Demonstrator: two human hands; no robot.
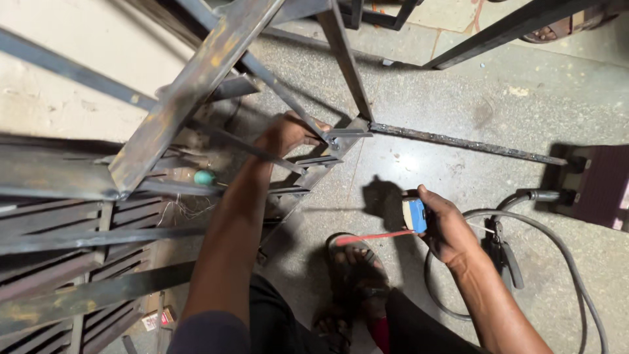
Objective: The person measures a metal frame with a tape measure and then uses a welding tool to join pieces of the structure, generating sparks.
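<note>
Two hands: left hand (286,133) at frame (190,85), right hand (445,229) gripping tape measure (414,215).

Under me is a speckled grey stone floor (458,85). On it rest the rusty steel frame (196,78), a black cable (570,249), a dark box (599,187) and my sandalled foot (354,262).

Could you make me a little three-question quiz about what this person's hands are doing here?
1. True or false: the right hand holds a blue tape measure.
2. What does the left hand touch: A) the black cable, B) the metal frame, C) the sandal?
3. What colour is the strip coming out of the tape measure?

Key: 1 true; 2 B, it rests on thin bars of the frame; 3 red.
</note>
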